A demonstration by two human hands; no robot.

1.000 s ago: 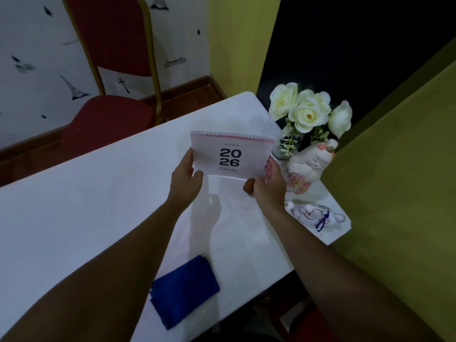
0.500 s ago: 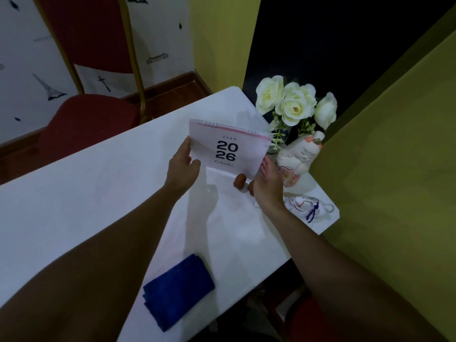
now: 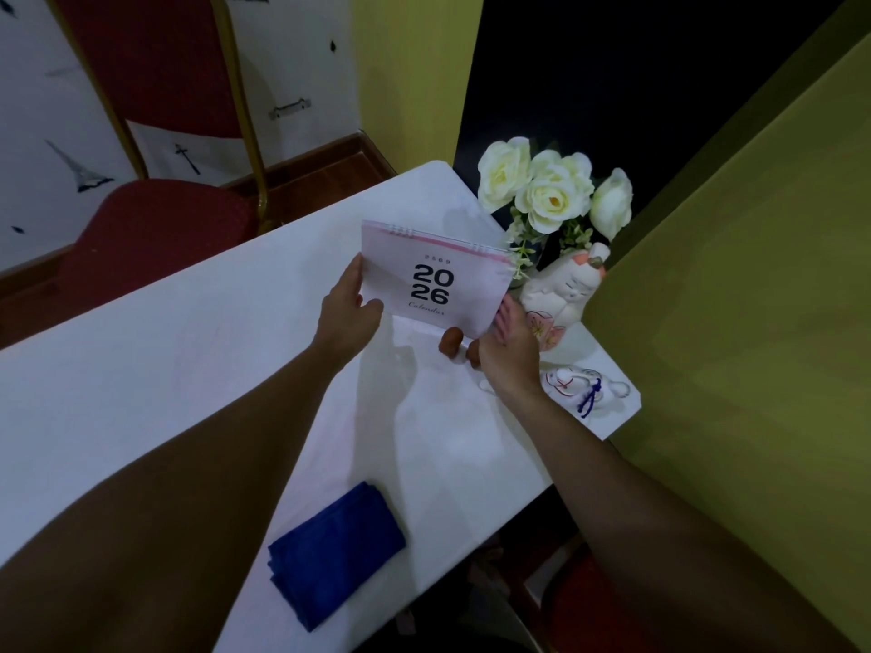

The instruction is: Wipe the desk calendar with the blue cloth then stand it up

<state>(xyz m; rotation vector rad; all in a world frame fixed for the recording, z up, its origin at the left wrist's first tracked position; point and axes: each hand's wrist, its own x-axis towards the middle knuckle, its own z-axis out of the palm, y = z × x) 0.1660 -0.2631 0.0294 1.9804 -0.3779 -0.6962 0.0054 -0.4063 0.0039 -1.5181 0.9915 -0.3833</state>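
Glossy rectangular calendar (image 3: pixel 436 279); folded plush blue cloth (image 3: pixel 335 552).

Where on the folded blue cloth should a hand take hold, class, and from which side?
Take the blue cloth at its near corner, coming from the person's side of the white table. It lies flat and folded close to the table's front edge, so the layered edge there can be pinched between thumb and fingers. Both hands are on the desk calendar, so one must let go first.

Calendar (image 3: pixel 433 280) on table (image 3: pixel 141 369); cloth (image 3: pixel 337 553) nearer.
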